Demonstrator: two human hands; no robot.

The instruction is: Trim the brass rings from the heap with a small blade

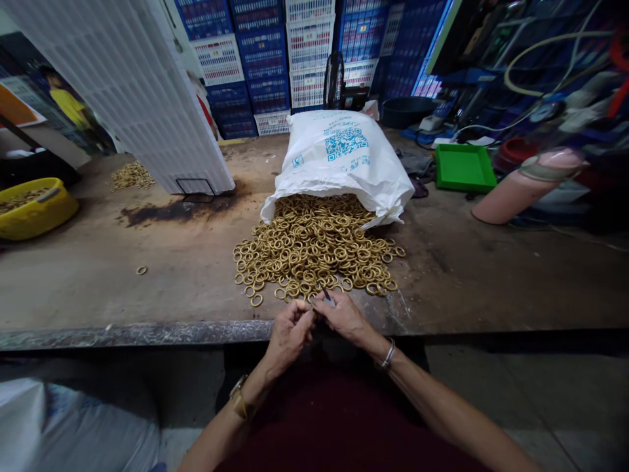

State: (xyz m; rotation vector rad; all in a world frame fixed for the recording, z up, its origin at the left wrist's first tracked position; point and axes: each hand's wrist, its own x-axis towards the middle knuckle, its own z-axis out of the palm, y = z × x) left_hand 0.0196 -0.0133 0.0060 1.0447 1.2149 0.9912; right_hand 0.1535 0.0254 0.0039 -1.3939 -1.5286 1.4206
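A heap of brass-coloured rings (pixel 319 249) spills from the mouth of a white printed sack (pixel 339 144) lying on the workbench (pixel 187 288). My left hand (pixel 289 331) and my right hand (pixel 346 318) meet at the bench's front edge, just below the heap. The fingers of my left hand are pinched together, and what they hold is too small and covered to make out. My right hand is closed around a small grey tool with a dark tip (pixel 328 298); most of it is hidden by the fingers. Both hands' fingertips nearly touch.
One loose ring (pixel 141 270) lies to the left. Beyond it are a yellow basin (pixel 37 210), a smaller ring pile (pixel 132 176) and a leaning white panel (pixel 147 98). A green tray (pixel 464 167) and a pink cylinder (pixel 521 190) stand right. Stacked crates (pixel 265 52) line the back.
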